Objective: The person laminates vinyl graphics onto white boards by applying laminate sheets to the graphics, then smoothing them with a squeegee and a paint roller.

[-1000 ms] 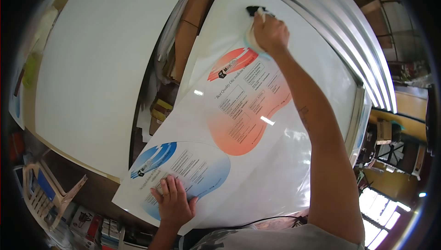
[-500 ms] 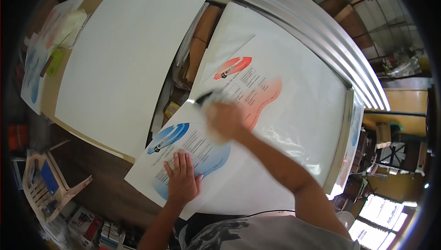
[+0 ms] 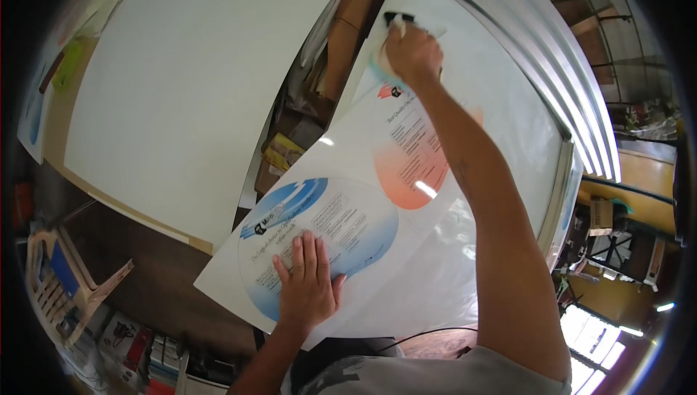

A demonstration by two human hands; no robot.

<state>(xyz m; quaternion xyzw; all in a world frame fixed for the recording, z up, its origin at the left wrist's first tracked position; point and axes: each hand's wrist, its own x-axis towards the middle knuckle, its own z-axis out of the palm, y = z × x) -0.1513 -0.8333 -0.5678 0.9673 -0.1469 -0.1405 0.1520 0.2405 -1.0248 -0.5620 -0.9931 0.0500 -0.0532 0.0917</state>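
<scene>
My left hand (image 3: pixel 311 286) lies flat, fingers stretched out, on the lower blue part of a glossy printed sheet (image 3: pixel 341 213). Blue and orange rounded shapes with lines of small text cover that sheet. At its far end, my right hand (image 3: pixel 415 52) is closed round a black and whitish hand tool (image 3: pixel 399 17), smeared by motion, so its exact kind does not show. A pale, teal-tinged blur sits by the wrist side of that hand. The orange print (image 3: pixel 414 155) is partly covered by my right forearm. Under the printed sheet spreads a larger white sheet (image 3: pixel 435 279).
To the left a big blank white board (image 3: pixel 181 90) rests on brown board. A gap with cardboard (image 3: pixel 352 32) and a yellow box (image 3: pixel 282 152) divides the two surfaces. Ridged metal strips (image 3: pixel 552 83) run along the far right edge. A plastic chair (image 3: pixel 72 286) stands lower left.
My right hand has moved away from me, from the middle of the printed sheet to its far end, with the tool. The left hand stays pressed on the blue print. The view has shifted.
</scene>
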